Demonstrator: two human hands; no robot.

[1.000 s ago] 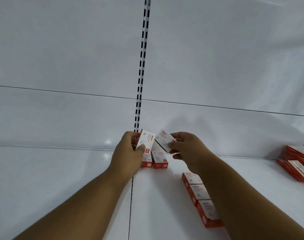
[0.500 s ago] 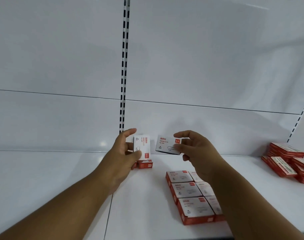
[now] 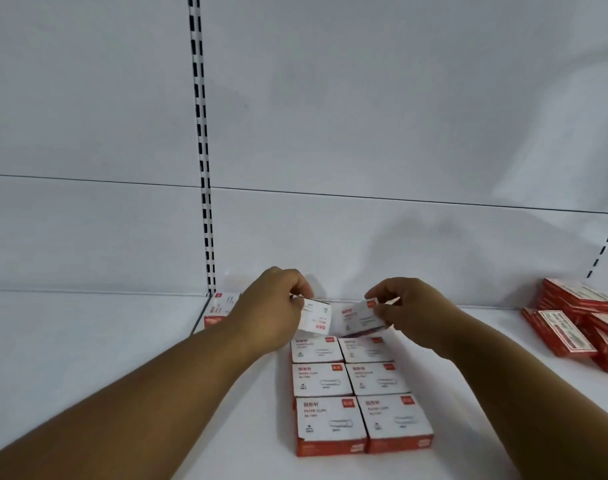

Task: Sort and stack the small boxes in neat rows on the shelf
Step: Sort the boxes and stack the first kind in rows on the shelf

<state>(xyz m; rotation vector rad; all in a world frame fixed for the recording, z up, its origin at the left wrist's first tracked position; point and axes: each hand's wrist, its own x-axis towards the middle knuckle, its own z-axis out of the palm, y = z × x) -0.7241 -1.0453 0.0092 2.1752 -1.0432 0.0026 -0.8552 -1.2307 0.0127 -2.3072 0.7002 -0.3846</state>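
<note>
Head view: left hand [image 3: 271,308] pinches a white box [image 3: 315,319] between thumb and curled fingers, held tilted just above the shelf [image 3: 87,358]. Right hand [image 3: 411,311] pinches a second box [image 3: 359,315] the same way, also tilted; the two boxes nearly meet at their inner edges. Both hang over the back end of a grid [image 3: 358,393] of six white-and-red boxes, two columns by three rows, lying flat and touching. More boxes [image 3: 219,308] sit at the back wall, partly hidden by the left hand. Red pile [image 3: 579,320] at far right, well apart.
</note>
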